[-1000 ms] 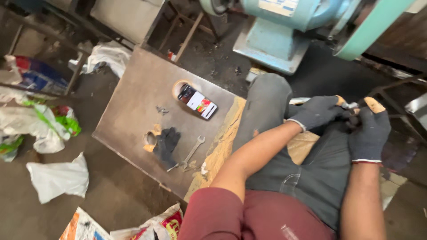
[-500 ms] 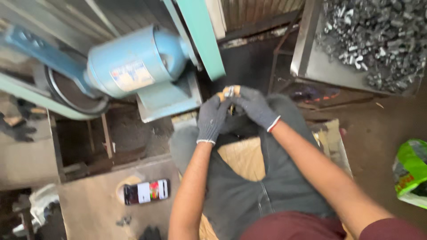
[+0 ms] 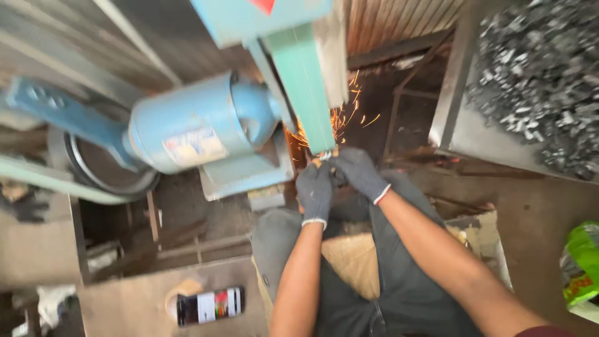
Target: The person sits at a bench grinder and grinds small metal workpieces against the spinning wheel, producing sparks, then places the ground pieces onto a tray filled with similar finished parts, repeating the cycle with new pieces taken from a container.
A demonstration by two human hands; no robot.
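Far left: blue arm (image 3: 53, 112) of the machine, above a round dark wheel (image 3: 103, 171) with a pale rim.
Lower left: flat brown board (image 3: 131, 306) carrying a phone (image 3: 209, 306), screen up, lying flat.
Left of centre: blue motor (image 3: 196, 122), round-bodied, with a pale label, on a blue base (image 3: 246, 178).
Centre: green sanding belt (image 3: 306, 93), running down at a slant to the hands; orange sparks (image 3: 340, 118) spraying just beside its lower end.
Centre, below belt: left hand (image 3: 315, 193) in grey glove, right hand (image 3: 359, 171) in grey glove, pressed together and both closed on a small metal piece (image 3: 326, 155), held touching the belt; piece mostly hidden by fingers.
Below: grey trousers (image 3: 399, 293), cardboard (image 3: 352, 262) across the lap.
Right: metal tray (image 3: 452, 118) heaped with small grey metal parts (image 3: 536, 81).
Far right: green bag (image 3: 583, 262), partly cut off.
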